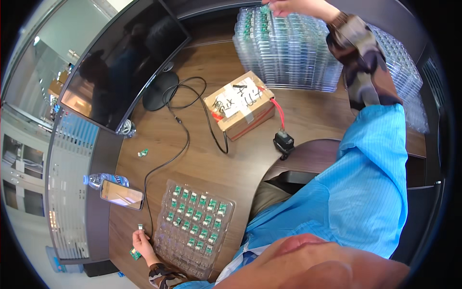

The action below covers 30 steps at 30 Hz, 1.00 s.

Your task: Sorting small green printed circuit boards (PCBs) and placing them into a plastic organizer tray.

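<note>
My left hand (143, 244) pinches the metal-tipped plug (140, 227) of a black cable (147, 197) near the desk's left side. Just below that hand a small green circuit board (135, 254) lies on the desk. To its right sits a clear plastic tray (166, 250), with small green-and-white circuit boards (198, 215) in many of its pockets and other pockets bare. My right arm stretches far up, where the right hand (301, 6) has its fingers closed on a small green circuit board (265, 8) over the tall stack of clear trays (288, 53).
A taped cardboard box (240, 103) with red wires leading to a black connector block (284, 142) stands mid-desk. A monitor (125, 62), a phone (122, 194), a water bottle (103, 180) and a loose green piece (143, 152) are at left. More stacked trays (399, 62) stand far right.
</note>
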Tool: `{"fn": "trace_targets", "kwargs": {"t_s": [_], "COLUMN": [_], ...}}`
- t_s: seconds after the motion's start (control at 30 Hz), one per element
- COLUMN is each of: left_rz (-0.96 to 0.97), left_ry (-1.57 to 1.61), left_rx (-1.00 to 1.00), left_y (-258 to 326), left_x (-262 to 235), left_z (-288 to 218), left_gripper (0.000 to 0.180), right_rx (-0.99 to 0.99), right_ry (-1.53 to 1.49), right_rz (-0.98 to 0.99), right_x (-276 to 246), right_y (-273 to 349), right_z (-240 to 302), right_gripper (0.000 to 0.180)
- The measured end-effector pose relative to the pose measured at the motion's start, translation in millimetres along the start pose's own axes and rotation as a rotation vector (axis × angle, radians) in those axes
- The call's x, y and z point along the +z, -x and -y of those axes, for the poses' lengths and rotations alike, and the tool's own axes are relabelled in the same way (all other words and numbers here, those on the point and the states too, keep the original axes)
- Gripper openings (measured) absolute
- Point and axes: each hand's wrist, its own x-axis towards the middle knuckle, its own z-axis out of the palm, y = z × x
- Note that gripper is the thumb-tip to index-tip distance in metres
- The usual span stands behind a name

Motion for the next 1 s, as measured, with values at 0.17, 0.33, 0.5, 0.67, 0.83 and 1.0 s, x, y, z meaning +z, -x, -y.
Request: {"fn": "trace_targets", "kwargs": {"t_s": [0.17,0.33,0.5,0.67,0.83,1.0], "left_rz": [-0.016,-0.022,-0.020,-0.030,-0.047,-0.045], "left_ry": [-0.056,-0.084,-0.107,-0.090,-0.085,-0.077], "left_rx": [-0.022,-0.032,-0.043,-0.042,-0.032,-0.057], "left_y": [6.8,7.1,6.7,6.2,3.7,7.7], "left_x": [-6.8,-7.1,-7.3,-4.6,-1.7,-2.8], "left_z": [-4.8,-6.0,-9.1,-12.5,-11.1,-12.9], "left_gripper": [0.013,0.014,0.014,0.014,0.014,0.014], "right_rx": [0.080,0.041,0.142,0.140,0.075,-0.213], "right_ry": [0.628,1.183,1.272,1.186,1.058,0.796], "right_rz": [-0.003,-0.043,0.055,0.121,0.152,-0.163], "right_x": [-44.6,-30.5,-24.1,-24.8,-45.9,-37.2], "right_y": [-80.1,-75.0,-74.0,-78.5,-89.6,-56.2], "right_z": [-80.7,-80.8,-68.0,-70.9,-88.1,-35.3], "right_gripper": [0.015,0.024,0.027,0.025,0.021,0.021]}}
